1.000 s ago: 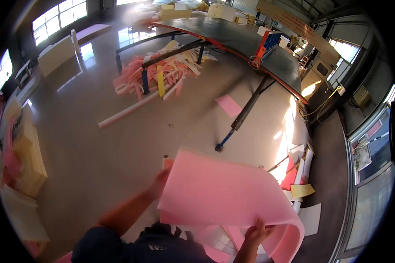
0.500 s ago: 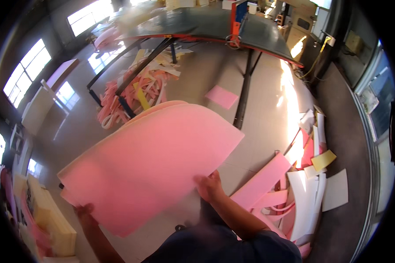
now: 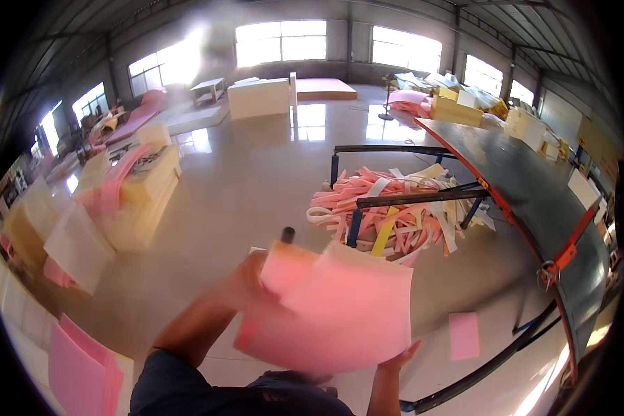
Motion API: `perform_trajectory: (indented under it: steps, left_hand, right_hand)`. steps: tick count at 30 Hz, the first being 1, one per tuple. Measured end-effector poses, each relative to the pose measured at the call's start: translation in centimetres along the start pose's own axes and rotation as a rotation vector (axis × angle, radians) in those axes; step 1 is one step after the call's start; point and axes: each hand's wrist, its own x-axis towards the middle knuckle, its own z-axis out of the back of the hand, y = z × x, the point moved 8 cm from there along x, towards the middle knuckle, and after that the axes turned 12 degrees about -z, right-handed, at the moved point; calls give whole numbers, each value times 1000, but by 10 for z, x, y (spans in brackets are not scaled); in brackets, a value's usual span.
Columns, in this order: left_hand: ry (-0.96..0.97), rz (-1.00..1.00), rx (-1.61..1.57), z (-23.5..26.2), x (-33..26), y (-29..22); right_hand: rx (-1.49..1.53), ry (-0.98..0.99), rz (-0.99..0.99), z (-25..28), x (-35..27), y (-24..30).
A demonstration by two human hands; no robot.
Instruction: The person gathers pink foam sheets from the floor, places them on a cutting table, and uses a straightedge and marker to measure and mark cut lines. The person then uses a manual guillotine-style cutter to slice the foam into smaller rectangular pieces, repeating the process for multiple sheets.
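Fingers of L hand (image 3: 253, 281) blurred, holding pink foam sheet (image 3: 357, 305) at 9 o'clock edge; R hand (image 3: 397, 358) touching approx. 5 o'clock corner, grip can't tell. Sheet betw. hands, long axis approx. 9-to-3.

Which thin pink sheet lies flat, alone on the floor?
The small rectangle to the right of the right hand. The large sheet is held up; the lower-left ones are bunched together.
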Motion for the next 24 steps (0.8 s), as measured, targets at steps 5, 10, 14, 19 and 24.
perform_trajectory:
  steps: [5, 10, 14, 19, 24]
  left_hand:
    - [-99, -40, -106, 2, 81, 88]
    - [-41, -137, 108, 11, 198, 215]
    - [34, -331, 205, 17, 277, 303]
    - [-67, -158, -388, -54, 418, 363]
    - [113, -234, -398, -83, 522, 431]
  right_hand:
    - [94, -27, -136, 42, 121, 54]
    - [-136, -42, -16, 61, 211, 194]
    - [-107, -152, 181, 71, 251, 303]
    - [-81, -256, 354, 48, 286, 405]
    - [-201, -136, 385, 134, 370, 540]
